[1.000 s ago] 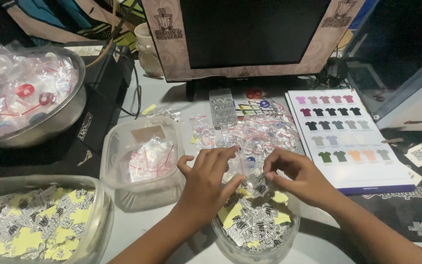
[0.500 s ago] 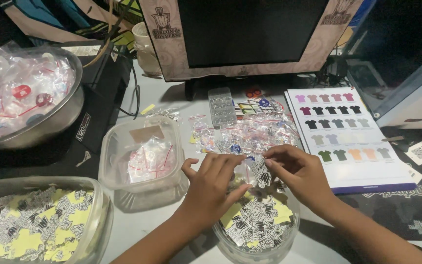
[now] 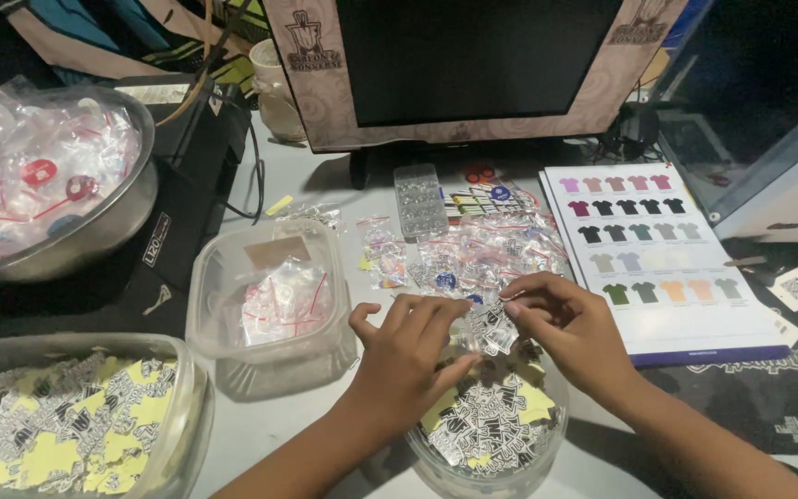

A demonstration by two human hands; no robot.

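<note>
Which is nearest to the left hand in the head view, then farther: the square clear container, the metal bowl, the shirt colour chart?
1. Square clear container, just left of the left hand.
2. Shirt colour chart, to the right.
3. Metal bowl, far left.

Taking the round clear tub of stickers (image 3: 487, 444) as landmark: both hands, left hand (image 3: 408, 356) and right hand (image 3: 570, 328), crowd its far rim, blocking entry from above. Just beyond it a heap of small zip bags (image 3: 482, 254) covers the desk up to the monitor (image 3: 473, 65). Left of it the square clear container (image 3: 270, 305) stands close, a narrow strip of bare desk between. Right of it lies the flat shirt colour chart (image 3: 662, 254), low enough to pass over.
</note>
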